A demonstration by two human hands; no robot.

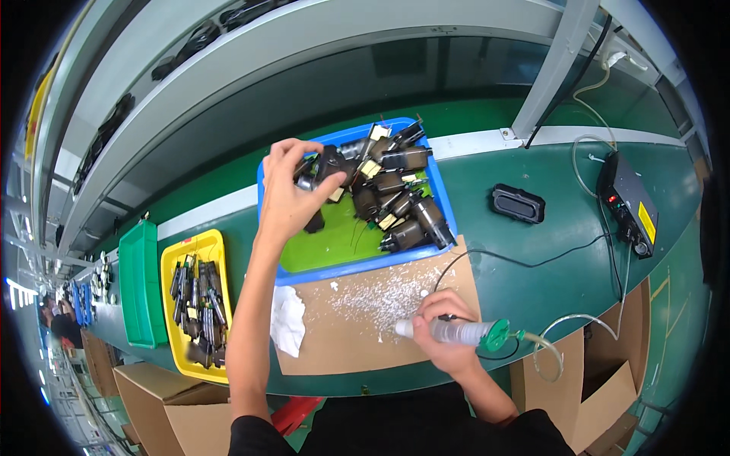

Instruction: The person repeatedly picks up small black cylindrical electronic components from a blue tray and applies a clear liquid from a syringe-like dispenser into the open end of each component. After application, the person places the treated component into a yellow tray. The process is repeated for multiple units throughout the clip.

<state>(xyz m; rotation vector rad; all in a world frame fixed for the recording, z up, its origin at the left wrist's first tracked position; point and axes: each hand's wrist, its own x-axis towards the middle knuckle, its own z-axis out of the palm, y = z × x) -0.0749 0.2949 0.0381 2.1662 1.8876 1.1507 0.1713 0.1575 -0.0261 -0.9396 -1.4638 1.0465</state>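
Over the left part of a blue tray (357, 271), my left hand (287, 186) has its thumb and fingers closed around a dark plastic part (332, 163). More dark translucent housings (432, 220) with cream-coloured blocks and thin wires lie in that tray, mostly at its right side, on a lime-green bottom. My right hand (441, 334) grips a clear dispensing syringe (462, 333), its white tip toward the left. A green cap (496, 334) closes the syringe's back end, where a clear hose (549, 357) joins it. Beneath the tip lies a cardboard sheet (342, 357) scattered with white crumbs.
A crumpled white cloth (287, 321) lies on the cardboard. Left of the blue tray stand a yellow tray (179, 334) of dark parts and a green tray (141, 289). To the right are a black oval part (518, 204) and a dark controller box (627, 201) with cables.
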